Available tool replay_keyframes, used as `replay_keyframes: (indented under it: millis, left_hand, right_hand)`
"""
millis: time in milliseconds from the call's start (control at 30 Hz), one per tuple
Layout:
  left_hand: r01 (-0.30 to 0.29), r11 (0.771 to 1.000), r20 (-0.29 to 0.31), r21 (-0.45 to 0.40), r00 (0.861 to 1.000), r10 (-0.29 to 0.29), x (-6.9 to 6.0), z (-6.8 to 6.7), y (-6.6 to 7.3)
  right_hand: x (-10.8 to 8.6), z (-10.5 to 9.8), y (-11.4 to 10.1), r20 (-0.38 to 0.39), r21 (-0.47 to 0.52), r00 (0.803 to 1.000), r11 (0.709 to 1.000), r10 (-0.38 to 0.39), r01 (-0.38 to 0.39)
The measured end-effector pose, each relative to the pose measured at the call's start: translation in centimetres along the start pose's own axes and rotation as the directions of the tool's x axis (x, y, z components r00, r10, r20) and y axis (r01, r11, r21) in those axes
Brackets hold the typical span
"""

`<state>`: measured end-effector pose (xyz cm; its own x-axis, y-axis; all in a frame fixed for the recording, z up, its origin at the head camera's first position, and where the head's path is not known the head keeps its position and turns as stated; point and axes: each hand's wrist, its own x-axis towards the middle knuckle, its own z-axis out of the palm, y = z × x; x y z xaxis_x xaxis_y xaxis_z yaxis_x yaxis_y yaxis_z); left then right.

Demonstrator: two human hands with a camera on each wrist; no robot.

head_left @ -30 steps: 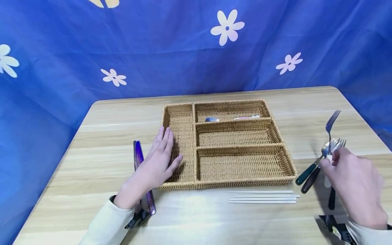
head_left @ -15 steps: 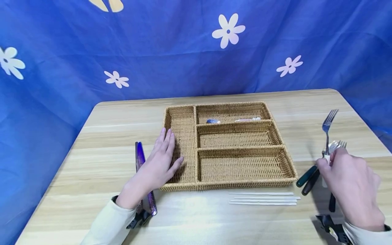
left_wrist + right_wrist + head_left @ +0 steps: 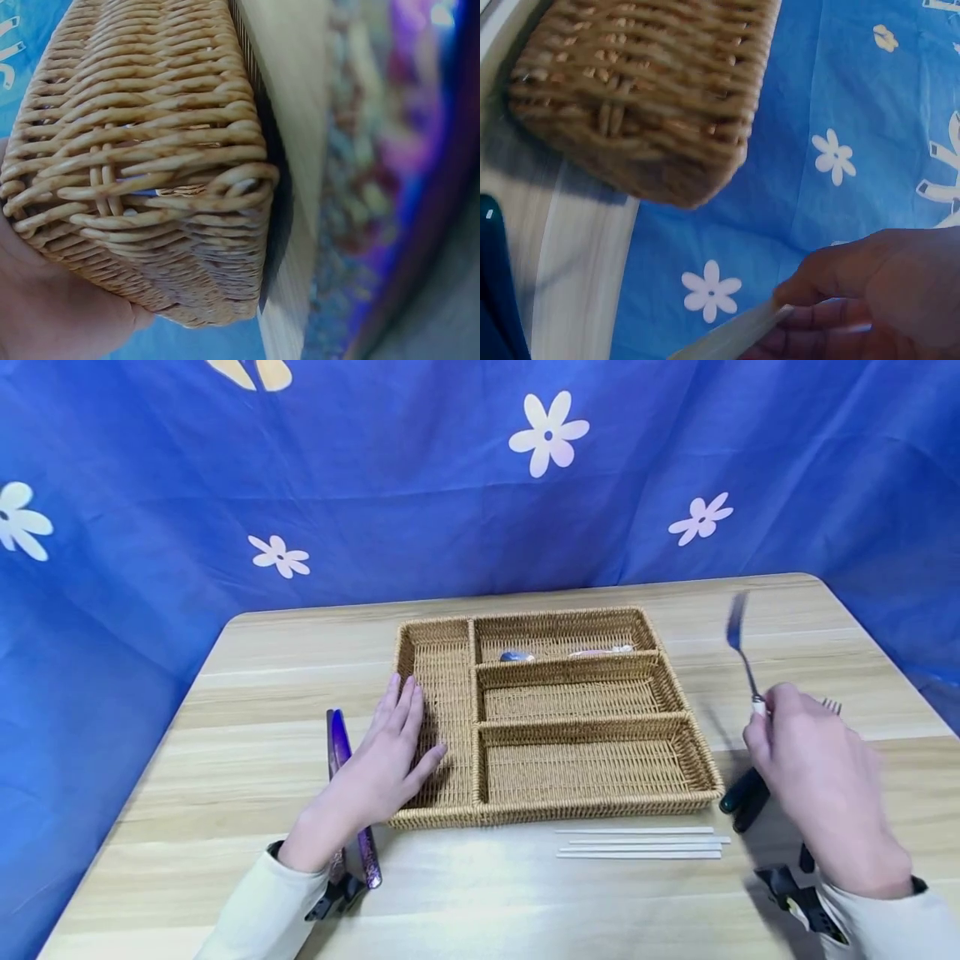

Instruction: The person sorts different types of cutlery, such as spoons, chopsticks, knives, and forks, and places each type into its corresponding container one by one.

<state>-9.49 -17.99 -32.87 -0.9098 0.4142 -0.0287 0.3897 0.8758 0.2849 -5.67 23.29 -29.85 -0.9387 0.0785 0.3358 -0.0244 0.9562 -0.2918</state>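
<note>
My left hand (image 3: 386,760) lies over the left rim of a wicker cutlery tray (image 3: 592,814), its fingers extended into the long left compartment. In the left wrist view the tray's woven corner (image 3: 172,187) fills the middle, with part of the hand beside it. My right hand (image 3: 821,777) pinches a fork (image 3: 746,672) by its white handle (image 3: 731,337), tines up and blurred, above the table to the right of the tray. Below that hand lie a dark green handle (image 3: 741,791), a black handle (image 3: 752,810) and another fork's tines (image 3: 831,706), partly hidden.
The back compartment holds a spoon bowl (image 3: 517,656) and a pale pink handle (image 3: 600,651). Several white chopsticks (image 3: 641,843) lie in front of the tray. Two purple knives (image 3: 341,739) lie at its left, under the left forearm. A blue flowered cloth (image 3: 420,510) hangs behind.
My right hand has raised the white-handled fork off the cutlery pile and moved left towards the tray. The left hand stays on the tray's rim.
</note>
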Motion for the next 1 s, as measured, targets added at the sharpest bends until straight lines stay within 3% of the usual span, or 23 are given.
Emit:
replay_keyframes:
  millis: [133,300,667,1000]
  left_hand:
    - [-0.014,1.0,-0.004,0.001,1.0,0.014,0.1,0.2,-0.1]
    - [-0.014,1.0,0.0,-0.001,1.0,0.014,0.2,0.2,-0.1]
    - [0.0,1.0,-0.003,-0.008,1.0,0.0,-0.1,0.2,-0.2]
    - [-0.003,1.0,-0.002,-0.005,1.0,0.003,-0.1,0.3,-0.1]
  right_hand:
    - [0.3,0.6,-0.6,-0.035,0.012,0.989,0.989,-0.146,0.147]
    - [1.2,1.1,-1.8,-0.063,-0.002,0.97,0.972,-0.233,0.233]
    - [3.1,2.2,-4.9,-0.001,-0.023,0.941,0.941,-0.338,0.338]
    - [4.2,4.2,-7.4,0.017,-0.066,0.878,0.876,-0.478,0.478]
